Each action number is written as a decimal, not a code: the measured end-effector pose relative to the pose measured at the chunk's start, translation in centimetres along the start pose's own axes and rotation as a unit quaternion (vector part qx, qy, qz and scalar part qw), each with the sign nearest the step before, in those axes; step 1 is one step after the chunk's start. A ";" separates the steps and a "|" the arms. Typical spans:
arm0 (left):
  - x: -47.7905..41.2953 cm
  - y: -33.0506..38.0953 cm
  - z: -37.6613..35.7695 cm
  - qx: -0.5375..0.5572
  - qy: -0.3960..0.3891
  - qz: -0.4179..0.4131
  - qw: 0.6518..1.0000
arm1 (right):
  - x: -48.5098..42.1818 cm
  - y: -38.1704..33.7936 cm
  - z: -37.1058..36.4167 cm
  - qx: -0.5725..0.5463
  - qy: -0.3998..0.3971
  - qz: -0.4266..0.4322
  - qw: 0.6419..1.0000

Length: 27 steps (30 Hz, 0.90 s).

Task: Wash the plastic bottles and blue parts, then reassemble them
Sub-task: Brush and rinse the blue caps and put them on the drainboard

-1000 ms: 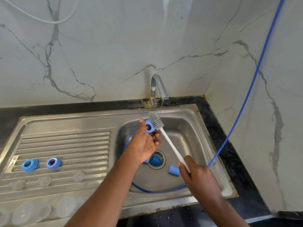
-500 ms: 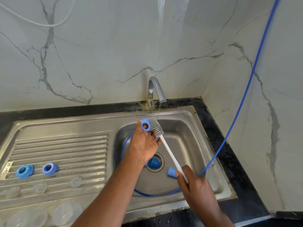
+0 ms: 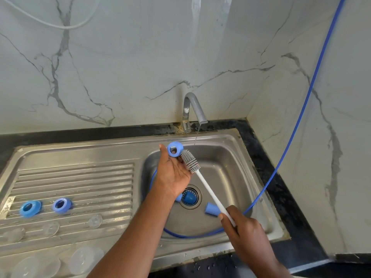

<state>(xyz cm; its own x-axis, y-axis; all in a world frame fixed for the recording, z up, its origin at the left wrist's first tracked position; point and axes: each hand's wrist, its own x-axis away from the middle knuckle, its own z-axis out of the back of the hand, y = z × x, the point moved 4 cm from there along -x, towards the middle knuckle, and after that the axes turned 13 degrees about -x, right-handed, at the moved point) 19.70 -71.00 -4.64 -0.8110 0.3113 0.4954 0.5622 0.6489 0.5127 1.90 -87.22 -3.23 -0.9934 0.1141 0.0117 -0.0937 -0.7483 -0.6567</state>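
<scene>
A: Left hand (image 3: pixel 174 173), position?
B: Raised over the back left of the basin (image 3: pixel 230 157), palm toward the camera. Thumb and fingertips pinch a blue ring (image 3: pixel 175 149), hole facing us. The ring sits just left of the thin water stream (image 3: pixel 196 137) from the tap (image 3: pixel 192 109), not in it.

A: Right hand (image 3: pixel 247 233)?
B: Fingers wrapped round the low end of the brush (image 3: pixel 212 194), over the front right of the basin. The white handle slants up and left. The grey bristle head (image 3: pixel 190 161) lies against the left hand's fingers, tip just beside the ring; contact not certain.

A: Other blue parts?
B: A blue cylinder (image 3: pixel 211 210) lies on the basin floor, just beside the handle. A blue cone (image 3: pixel 189 197) sits in the drain. Another blue piece (image 3: pixel 178 197) is half hidden by the left wrist, shape unreadable. On the drainboard (image 3: pixel 80 177) are a pale blue ring (image 3: pixel 30 208) and a darker blue ring (image 3: pixel 61 205), side by side, apart.

A: Clear plastic?
B: Small clear domes (image 3: pixel 95 220) in front of those rings, larger clear pieces (image 3: pixel 82 259) at the near edge. Too transparent to tell more.

A: Hose?
B: A blue hose (image 3: pixel 297 121) comes down from the upper right, crosses the right rim and loops round the basin floor.
</scene>
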 end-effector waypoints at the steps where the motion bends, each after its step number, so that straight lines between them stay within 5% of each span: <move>1: 0.1 0.2 0.0 -0.021 -0.002 -0.001 1.000 | 0.0 0.1 0.1 -0.011 0.006 0.002 1.000; 5: 0.2 0.4 0.7 -0.114 0.004 0.001 0.993 | 0.0 0.8 0.7 -0.029 0.047 -0.017 0.998; 19: 0.9 -0.7 1.0 -0.245 -0.070 0.068 0.965 | 1.7 0.2 0.3 0.016 -0.006 -0.029 0.999; 27: -0.4 0.1 0.9 -0.328 -0.061 0.017 0.943 | 0.3 1.3 2.1 0.075 -0.034 -0.024 0.996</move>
<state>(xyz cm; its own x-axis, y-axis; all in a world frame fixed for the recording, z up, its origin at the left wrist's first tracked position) 19.91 -70.42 -5.39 -0.7803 0.4283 0.4558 0.5357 0.0813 0.8405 1.35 -89.52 -2.46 -0.9891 0.1113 0.0960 -0.1455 -0.8326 -0.5344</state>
